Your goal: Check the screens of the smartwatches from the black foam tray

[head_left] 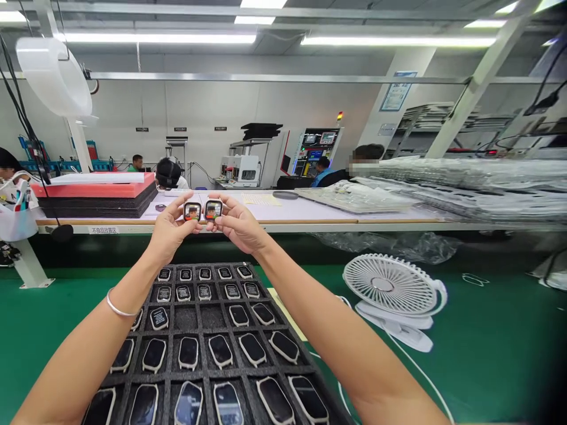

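My left hand [172, 227] pinches a smartwatch body [192, 211] by its edges, its lit screen facing me. Beside it, my right hand [237, 223] grips a second smartwatch body [213, 209], also with a lit coloured screen. The two watches are side by side with a narrow gap, raised above the far end of a black foam tray [186, 321]. Strapless watch bodies fill most of the tray's compartments; several in the back rows show white text, while the nearer ones have dark screens. Two neighbouring compartments in the third row from the back hold no watch.
A white fan [390, 286] stands on the green mat [478, 342] to the right, its cable running forward. Behind the tray, a raised shelf [310, 221] carries red and black foam sheets [97, 195] and stacked plastic trays [469, 189]. Several people sit beyond it.
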Action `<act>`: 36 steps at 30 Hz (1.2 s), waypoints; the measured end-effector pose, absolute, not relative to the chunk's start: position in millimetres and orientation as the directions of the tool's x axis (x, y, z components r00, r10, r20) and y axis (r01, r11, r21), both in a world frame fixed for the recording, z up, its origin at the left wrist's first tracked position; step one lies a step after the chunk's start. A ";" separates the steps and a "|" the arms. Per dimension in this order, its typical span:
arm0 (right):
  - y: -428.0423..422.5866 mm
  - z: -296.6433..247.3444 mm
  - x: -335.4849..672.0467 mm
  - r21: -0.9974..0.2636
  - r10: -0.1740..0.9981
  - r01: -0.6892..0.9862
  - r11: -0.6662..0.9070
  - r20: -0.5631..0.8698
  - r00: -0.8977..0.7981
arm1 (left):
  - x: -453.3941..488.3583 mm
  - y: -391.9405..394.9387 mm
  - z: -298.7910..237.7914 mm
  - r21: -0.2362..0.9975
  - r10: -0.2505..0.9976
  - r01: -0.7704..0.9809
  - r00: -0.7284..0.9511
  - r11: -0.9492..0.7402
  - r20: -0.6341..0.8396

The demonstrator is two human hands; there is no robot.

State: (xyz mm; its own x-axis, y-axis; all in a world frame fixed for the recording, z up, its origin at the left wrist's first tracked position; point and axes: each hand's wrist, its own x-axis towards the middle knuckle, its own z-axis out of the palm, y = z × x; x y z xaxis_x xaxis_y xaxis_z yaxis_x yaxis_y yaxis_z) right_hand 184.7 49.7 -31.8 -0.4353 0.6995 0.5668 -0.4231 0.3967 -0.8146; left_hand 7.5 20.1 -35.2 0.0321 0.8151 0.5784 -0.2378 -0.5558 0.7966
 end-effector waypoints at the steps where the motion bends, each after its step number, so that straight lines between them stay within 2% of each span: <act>1: 49.8 -32.2 184.3 -0.815 0.702 -0.424 0.395 0.565 -0.433 | 7.3 20.3 -35.7 0.798 0.818 -0.241 0.030 -0.552 0.575; 12: 49.8 -35.3 182.1 -0.832 0.726 -0.407 0.377 0.539 -0.427 | 6.4 19.8 -37.9 0.820 0.841 -0.235 0.017 -0.523 0.541; 36: 47.6 -34.7 179.2 -0.823 0.720 -0.426 0.376 0.549 -0.424 | 4.3 18.6 -38.3 0.805 0.826 -0.227 0.008 -0.548 0.564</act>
